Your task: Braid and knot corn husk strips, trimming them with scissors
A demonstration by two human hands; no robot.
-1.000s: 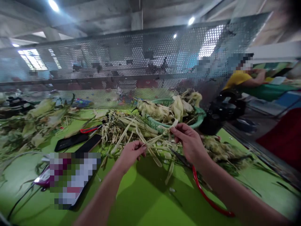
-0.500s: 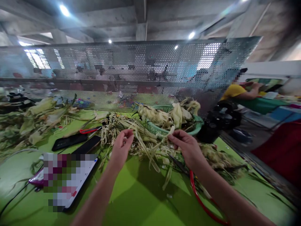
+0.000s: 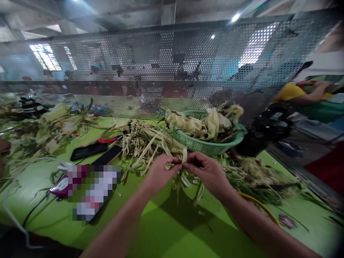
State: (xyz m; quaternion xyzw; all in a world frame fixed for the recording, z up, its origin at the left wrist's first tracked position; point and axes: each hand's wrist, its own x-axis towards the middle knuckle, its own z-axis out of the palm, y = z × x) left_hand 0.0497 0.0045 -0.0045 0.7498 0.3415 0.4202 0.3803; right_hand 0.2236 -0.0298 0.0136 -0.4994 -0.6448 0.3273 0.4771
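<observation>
My left hand (image 3: 159, 172) and my right hand (image 3: 207, 172) meet over the green table (image 3: 166, 229), fingers pinched together on pale corn husk strips (image 3: 184, 172) that hang down between them. A heap of husks (image 3: 146, 145) lies just beyond the hands. Behind it stands a green plastic basket (image 3: 206, 145) filled with husks and corn.
Two dark phones (image 3: 92, 152) and a pixelated packet (image 3: 90, 191) lie at the left, with more husks (image 3: 51, 123) beyond. A perforated metal screen (image 3: 161, 71) closes the table's far side. A person in yellow (image 3: 295, 91) sits at the right. A hose (image 3: 258, 204) runs under my right arm.
My left hand came back from the husk heap and joined my right hand on the strips. The view shifted a little to the left.
</observation>
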